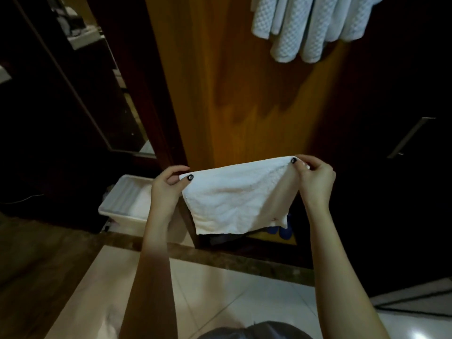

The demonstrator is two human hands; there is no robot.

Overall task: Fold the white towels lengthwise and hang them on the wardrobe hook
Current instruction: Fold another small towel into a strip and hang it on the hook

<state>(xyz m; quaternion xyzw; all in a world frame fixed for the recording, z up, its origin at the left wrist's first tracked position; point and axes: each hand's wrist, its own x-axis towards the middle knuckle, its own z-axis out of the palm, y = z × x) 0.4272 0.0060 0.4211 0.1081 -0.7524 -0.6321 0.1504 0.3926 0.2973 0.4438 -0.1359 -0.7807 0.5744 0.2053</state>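
A white towel hangs stretched between both my hands in front of the wooden wardrobe side. My left hand pinches its upper left corner. My right hand pinches the upper right corner, a little higher. The towel's lower edge hangs free. Several white waffle-textured towels hang at the top of the wardrobe panel; the hook that holds them is out of frame.
A white plastic bin stands on the floor at the left, beside the wardrobe base. Blue slippers lie low under the towel. A dark wardrobe door with a metal handle is on the right. Pale floor tiles lie below.
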